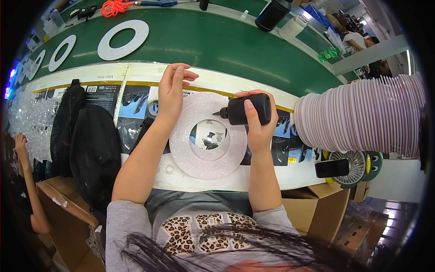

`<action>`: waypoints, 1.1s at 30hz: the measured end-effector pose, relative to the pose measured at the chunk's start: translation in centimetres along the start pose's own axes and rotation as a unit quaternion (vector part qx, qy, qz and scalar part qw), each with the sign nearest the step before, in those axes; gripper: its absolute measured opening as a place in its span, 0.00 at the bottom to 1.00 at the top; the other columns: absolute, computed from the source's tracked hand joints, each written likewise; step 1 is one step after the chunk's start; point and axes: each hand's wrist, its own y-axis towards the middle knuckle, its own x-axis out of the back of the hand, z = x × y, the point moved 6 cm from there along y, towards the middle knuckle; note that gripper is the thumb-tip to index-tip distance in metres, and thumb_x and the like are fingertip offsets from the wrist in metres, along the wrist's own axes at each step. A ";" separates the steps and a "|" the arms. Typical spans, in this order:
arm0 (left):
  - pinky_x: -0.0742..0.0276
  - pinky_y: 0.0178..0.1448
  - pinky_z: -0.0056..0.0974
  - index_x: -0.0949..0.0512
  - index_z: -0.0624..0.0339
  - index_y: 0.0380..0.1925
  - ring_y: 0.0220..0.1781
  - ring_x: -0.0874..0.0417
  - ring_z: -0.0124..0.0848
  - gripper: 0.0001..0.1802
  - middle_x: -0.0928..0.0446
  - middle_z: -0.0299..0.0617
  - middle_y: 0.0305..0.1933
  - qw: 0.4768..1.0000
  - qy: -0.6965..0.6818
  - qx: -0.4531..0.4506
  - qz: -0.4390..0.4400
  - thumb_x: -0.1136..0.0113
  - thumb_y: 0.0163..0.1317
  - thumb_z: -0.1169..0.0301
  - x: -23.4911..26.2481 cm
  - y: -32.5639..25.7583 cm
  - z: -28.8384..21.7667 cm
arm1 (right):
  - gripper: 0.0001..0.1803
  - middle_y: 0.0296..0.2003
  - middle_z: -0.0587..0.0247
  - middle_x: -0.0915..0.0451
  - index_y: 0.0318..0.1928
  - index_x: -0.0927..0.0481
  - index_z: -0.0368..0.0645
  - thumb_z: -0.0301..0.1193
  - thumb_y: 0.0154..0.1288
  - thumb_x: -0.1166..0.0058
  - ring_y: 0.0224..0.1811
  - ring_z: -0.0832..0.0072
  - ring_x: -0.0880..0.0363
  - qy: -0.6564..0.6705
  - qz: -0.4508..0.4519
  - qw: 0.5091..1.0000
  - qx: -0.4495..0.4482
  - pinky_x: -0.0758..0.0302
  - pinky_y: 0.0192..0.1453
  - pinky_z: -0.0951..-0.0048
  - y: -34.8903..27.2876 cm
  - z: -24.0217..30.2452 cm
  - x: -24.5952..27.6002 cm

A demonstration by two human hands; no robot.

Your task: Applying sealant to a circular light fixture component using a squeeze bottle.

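Note:
A pale pink glittery ring (199, 156) lies flat on the white work surface (213, 181) in front of me. My right hand (256, 120) grips a black squeeze bottle (242, 109) held sideways, its nozzle pointing left over the ring's upper band. My left hand (173, 90) rests with fingers spread on the ring's upper left edge, holding nothing. Through the ring's hole a printed sheet with dark shapes shows.
A long stack of pink rings (362, 120) lies on its side at the right. Black mesh pieces (88, 145) sit at the left. White rings (123, 40) lie on the green belt (217, 45) beyond. A small fan (351, 167), cardboard boxes (68, 217) and another person's arm (25, 172) are nearby.

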 end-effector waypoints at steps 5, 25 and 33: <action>0.30 0.46 0.29 0.27 0.61 0.43 0.40 0.22 0.24 0.15 0.19 0.40 0.36 1.000 -0.003 0.000 0.000 0.59 0.73 0.61 0.0 0.0 0.0 | 0.11 0.39 0.54 0.18 0.46 0.28 0.37 0.28 0.66 0.49 0.46 0.70 0.21 -0.005 -0.002 1.000 0.001 0.26 0.54 0.70 0.1 -0.2 0.2; 0.28 0.44 0.39 0.24 0.60 0.33 0.39 0.21 0.38 0.12 0.22 0.42 0.33 0.803 0.453 -0.170 0.349 0.33 0.51 0.67 -3.4 -10.0 -15.2 | 0.12 0.40 0.58 0.18 0.46 0.28 0.41 0.30 0.64 0.46 0.39 0.78 0.21 0.073 -0.057 0.994 -0.064 0.22 0.38 0.80 0.7 -2.1 2.1; 0.45 0.71 0.57 0.30 0.59 0.55 0.64 0.30 0.42 0.28 0.27 0.45 0.54 0.728 0.525 -0.117 0.425 0.40 0.51 0.74 -3.6 -16.2 -8.4 | 0.16 0.43 0.57 0.17 0.48 0.27 0.43 0.35 0.62 0.46 0.38 0.78 0.19 0.175 -0.141 0.964 -0.142 0.25 0.30 0.85 0.6 -0.8 3.5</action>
